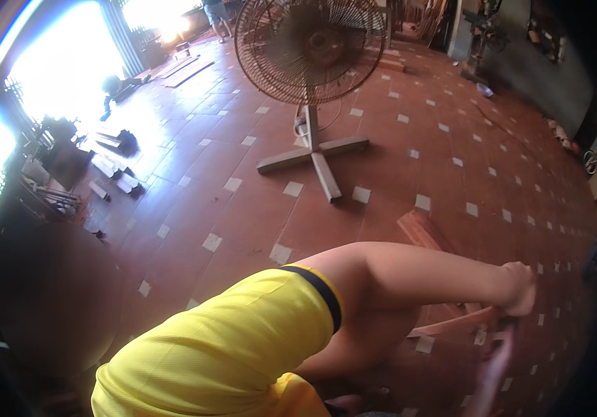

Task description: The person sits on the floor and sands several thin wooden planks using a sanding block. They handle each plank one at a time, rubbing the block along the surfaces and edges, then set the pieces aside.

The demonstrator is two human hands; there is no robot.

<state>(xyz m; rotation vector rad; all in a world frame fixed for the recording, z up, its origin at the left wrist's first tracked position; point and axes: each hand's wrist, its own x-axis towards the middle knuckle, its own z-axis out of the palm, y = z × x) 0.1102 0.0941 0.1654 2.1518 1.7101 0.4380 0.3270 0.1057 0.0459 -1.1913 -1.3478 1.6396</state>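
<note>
Right hand (519,288) grips wooden strip (451,323).

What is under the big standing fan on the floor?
Under the fan a pole goes down to a cross-shaped base, which lies flat on the red tiled floor. The tiles below the base bars are covered and cannot be seen.

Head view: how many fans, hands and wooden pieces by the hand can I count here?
Standing fan: 1
Right hand, closed on the slat: 1
Wooden pieces by it: 3 (plank, slat, blurred strip)
Total: 5
</note>
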